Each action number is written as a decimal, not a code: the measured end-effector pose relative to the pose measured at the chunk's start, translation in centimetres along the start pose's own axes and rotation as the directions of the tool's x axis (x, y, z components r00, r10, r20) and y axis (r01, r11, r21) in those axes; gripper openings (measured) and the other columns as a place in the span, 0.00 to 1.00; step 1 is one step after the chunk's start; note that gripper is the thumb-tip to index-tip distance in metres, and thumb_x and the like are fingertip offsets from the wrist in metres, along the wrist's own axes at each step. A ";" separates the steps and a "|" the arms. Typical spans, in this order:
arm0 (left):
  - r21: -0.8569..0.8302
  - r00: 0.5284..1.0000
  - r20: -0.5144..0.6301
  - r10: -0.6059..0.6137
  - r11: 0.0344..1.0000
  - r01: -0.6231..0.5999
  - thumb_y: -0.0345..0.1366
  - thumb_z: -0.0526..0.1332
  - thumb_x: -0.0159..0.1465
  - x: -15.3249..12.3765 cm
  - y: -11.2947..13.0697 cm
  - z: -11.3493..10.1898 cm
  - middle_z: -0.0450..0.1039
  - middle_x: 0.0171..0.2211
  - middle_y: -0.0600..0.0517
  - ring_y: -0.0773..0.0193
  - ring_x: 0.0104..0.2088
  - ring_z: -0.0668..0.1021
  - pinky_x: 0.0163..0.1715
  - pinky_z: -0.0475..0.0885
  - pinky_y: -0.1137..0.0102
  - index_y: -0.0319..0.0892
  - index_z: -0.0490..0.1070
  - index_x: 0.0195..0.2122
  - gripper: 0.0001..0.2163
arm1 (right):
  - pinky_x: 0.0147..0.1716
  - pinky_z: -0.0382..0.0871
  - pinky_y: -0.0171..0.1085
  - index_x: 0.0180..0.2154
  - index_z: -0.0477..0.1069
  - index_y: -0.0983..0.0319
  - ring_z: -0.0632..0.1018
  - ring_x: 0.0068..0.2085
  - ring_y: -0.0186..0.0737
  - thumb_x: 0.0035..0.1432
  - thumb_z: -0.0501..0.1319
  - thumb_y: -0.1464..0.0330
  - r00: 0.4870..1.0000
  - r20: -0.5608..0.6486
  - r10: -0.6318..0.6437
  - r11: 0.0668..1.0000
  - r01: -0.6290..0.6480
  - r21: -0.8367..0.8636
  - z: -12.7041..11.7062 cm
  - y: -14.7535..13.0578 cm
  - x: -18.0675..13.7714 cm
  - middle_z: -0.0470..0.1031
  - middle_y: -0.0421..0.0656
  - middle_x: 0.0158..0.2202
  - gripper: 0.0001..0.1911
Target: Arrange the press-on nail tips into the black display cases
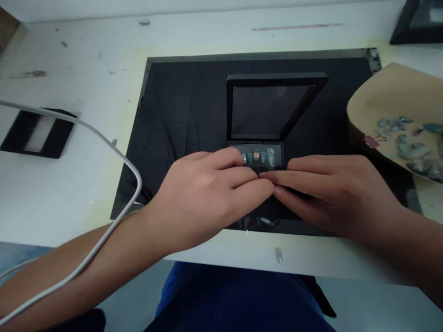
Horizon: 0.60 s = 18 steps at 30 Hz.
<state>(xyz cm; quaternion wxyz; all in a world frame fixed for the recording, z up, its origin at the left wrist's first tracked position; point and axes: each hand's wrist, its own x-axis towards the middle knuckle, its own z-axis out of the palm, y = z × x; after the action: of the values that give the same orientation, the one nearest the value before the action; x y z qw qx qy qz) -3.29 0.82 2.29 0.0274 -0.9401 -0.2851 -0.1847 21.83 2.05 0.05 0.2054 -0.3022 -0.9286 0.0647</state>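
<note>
A black hinged display case (pixel 256 82) stands with its clear-windowed lid raised. In its base lies a row of small green decorated pieces, which look like press-on nails (pixel 256 155). My left hand (pixel 211 189) curls over the front left part of the case, its fingers bent and closed. From the right, my right hand (pixel 332 189) reaches in with its fingers pressed together. The fingertips of both hands meet at the front of the case. What they pinch there is hidden behind the fingers.
A black mat (pixel 180 106) lies under the case on the white table (pixel 97 41). At right stands a beige paper container (pixel 391 87) of similar green pieces, with a pink clip (pixel 371 141). A white cable (pixel 134 170) crosses my left forearm. A black frame (pixel 38 133) lies left.
</note>
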 end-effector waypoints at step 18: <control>0.127 0.998 0.046 -0.042 0.991 0.036 0.30 0.65 0.73 -0.2 0.0 -0.9 0.85 0.38 0.54 0.60 0.34 0.83 0.26 0.70 0.64 0.45 0.81 0.35 0.08 | 0.23 0.52 0.40 0.34 0.68 0.60 0.69 0.21 0.38 0.77 0.51 0.69 0.993 0.120 0.011 0.994 0.002 -0.114 -0.5 -1.2 0.1 0.68 0.38 0.24 0.15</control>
<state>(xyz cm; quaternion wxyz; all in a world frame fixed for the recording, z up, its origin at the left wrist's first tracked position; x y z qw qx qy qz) -3.72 0.61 3.08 0.0762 -0.9350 -0.3150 -0.1441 21.30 1.15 0.83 0.1315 -0.3110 -0.9408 0.0303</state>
